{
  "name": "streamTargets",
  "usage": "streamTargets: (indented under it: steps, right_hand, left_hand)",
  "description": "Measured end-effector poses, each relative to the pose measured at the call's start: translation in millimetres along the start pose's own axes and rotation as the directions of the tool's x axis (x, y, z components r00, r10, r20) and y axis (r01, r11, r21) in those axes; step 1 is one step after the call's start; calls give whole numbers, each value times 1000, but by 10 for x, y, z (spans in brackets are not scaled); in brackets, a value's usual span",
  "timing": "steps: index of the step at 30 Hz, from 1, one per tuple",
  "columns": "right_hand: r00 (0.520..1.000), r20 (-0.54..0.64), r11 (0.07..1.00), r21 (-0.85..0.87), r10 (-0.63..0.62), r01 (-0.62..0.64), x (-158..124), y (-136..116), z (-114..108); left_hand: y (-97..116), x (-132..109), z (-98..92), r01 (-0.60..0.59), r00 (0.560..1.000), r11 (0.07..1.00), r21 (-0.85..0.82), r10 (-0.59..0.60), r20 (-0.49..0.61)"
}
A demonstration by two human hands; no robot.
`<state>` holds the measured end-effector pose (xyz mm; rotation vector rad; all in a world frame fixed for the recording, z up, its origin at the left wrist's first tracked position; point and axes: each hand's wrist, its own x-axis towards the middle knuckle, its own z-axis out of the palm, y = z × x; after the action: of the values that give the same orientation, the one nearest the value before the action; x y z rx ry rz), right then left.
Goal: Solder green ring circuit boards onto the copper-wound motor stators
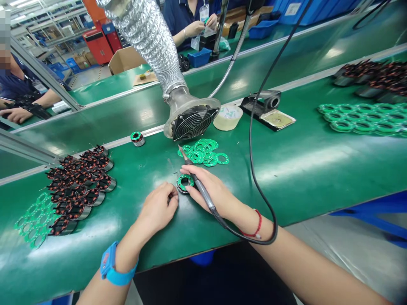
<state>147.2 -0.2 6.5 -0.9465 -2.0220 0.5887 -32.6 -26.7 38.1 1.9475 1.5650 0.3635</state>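
My right hand is closed around a soldering iron, whose bare tip points up and away, towards the loose boards. The thumb side of that hand also reaches the motor stator, which lies on the bench with a green ring-shaped circuit board on top. Just left of the stator, my left hand rests with its fingers curled in; what they hold, if anything, is hidden. Beyond both hands lies a loose pile of green ring boards. Another stator with a green board stands further back on the left.
Rows of stators and ring boards fill the left side. A fume extractor hangs above the pile. Behind are a tape roll and an iron stand. The iron's black cable loops across the right. Co-workers sit beyond.
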Motion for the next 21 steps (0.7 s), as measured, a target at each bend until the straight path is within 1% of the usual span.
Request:
streamTargets:
  steps: [3, 5, 8, 10, 13, 16, 18, 21]
  right_hand:
    - [999, 19, 1000, -7, -28, 28, -9, 1, 16]
    - [998, 42, 998, -17, -53, 54, -10, -17, 22]
    - [990, 98, 994, -21, -104, 106, -5, -53, 27]
    - [985, 112, 990, -35, -135, 140, -5, -69, 28]
    - [976, 83, 978, -37, -202, 205, -15, -78, 28]
    - [964, 78, 966, -18, -256, 258, -30, -80, 38]
    - [963, 92, 965, -33, -255, 259, -38, -80, 55]
    - [972, 101, 975, -57, -210, 217, -42, -80, 86]
  left_hand:
    - [-55, 2, -66, 0, 995, 998, -57, -6, -101]
    - [-88, 10, -89, 23, 989, 981, -192, -50, -136]
    - [-127, 34, -78, 55, 990, 900, -432, -106, -94]
    - [-147, 47, -55, 75, 991, 856, -512, -119, -54]
    - [-156, 48, -38, 94, 992, 831, -548, -125, -19]
    - [-146, 25, -69, 95, 993, 816, -570, -120, -7]
    - [-141, 5, -105, 88, 995, 820, -565, -96, 17]
    - [-151, -15, -145, 84, 996, 832, -548, -68, 50]
